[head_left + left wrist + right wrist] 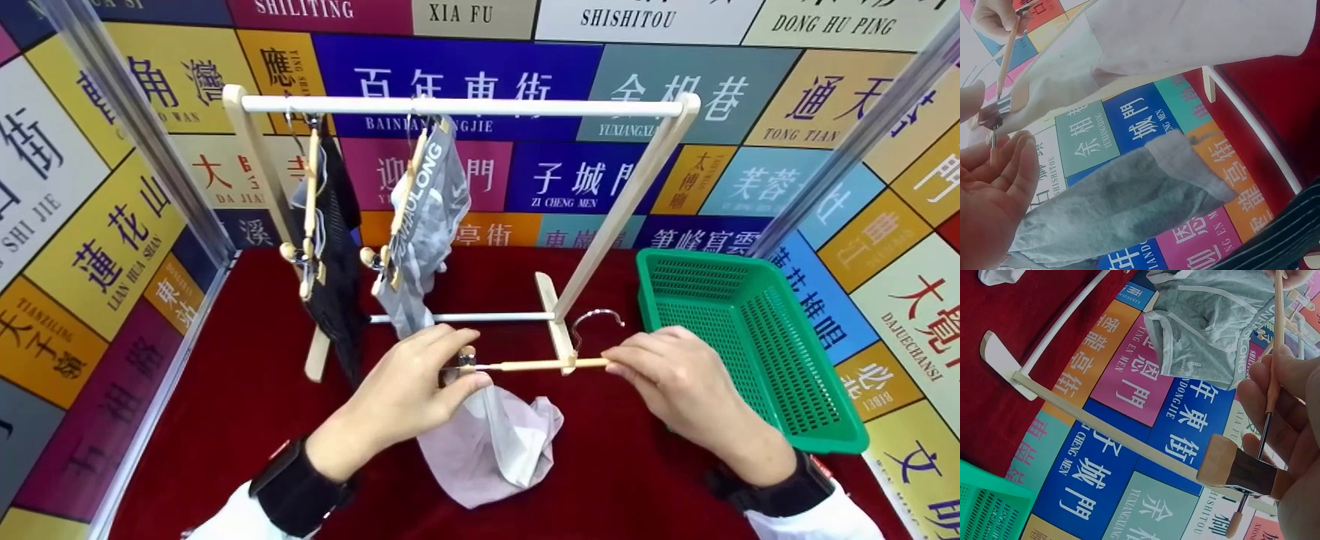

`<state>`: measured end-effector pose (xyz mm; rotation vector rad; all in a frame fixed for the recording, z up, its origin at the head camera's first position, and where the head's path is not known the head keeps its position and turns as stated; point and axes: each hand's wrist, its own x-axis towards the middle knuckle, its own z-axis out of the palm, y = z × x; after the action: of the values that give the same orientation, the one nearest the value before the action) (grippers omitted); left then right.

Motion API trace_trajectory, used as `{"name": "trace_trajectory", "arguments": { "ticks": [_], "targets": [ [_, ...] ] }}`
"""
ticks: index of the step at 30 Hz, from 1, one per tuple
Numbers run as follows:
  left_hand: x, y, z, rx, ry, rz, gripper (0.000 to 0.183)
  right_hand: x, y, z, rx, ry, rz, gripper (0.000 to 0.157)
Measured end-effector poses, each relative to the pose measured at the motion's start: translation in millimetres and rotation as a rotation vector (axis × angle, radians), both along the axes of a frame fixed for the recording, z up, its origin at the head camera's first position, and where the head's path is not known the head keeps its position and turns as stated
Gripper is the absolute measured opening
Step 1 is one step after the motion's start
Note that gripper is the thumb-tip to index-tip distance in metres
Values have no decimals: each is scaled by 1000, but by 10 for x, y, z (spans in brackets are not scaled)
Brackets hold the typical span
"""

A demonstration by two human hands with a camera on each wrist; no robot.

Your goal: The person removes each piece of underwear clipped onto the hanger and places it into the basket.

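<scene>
Both hands hold a clip hanger (pixel 536 365) with a wooden bar, level above the table, its metal hook pointing up. My left hand (pixel 409 394) is at its left end, thumb and fingers around the clip (pixel 998 111). A pale pinkish-grey cloth garment (pixel 480 450) hangs from that clip, partly folded over itself. My right hand (pixel 675 371) grips the bar near the other end. The right clip (pixel 1241 467) shows beside the fingers in the right wrist view, with no cloth in it.
A wooden rack (pixel 465 106) stands behind the hands. On it hang grey underpants (pixel 431 217) and a dark garment (pixel 334 240), each on a clip hanger. To the right sits a green basket (pixel 847 442) on the dark red cloth (pixel 232 420). Sign-patterned walls surround the table.
</scene>
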<state>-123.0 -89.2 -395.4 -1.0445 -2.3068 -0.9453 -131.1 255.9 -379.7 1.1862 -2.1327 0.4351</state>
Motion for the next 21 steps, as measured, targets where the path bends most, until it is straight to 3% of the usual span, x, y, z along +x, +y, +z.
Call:
{"name": "trace_trajectory", "arguments": {
  "ticks": [6, 12, 21],
  "targets": [
    [-11, 2, -15, 77, -43, -54, 21, 2, 39, -18, 5, -7, -3, 33],
    [-7, 31, -49, 147, -63, -100, 17, 6, 61, -30, 4, -28, -8, 34],
    [-10, 57, -45, 157, -11, -125, 16, -13, 87, -42, -5, -42, 7, 32]
  ]
}}
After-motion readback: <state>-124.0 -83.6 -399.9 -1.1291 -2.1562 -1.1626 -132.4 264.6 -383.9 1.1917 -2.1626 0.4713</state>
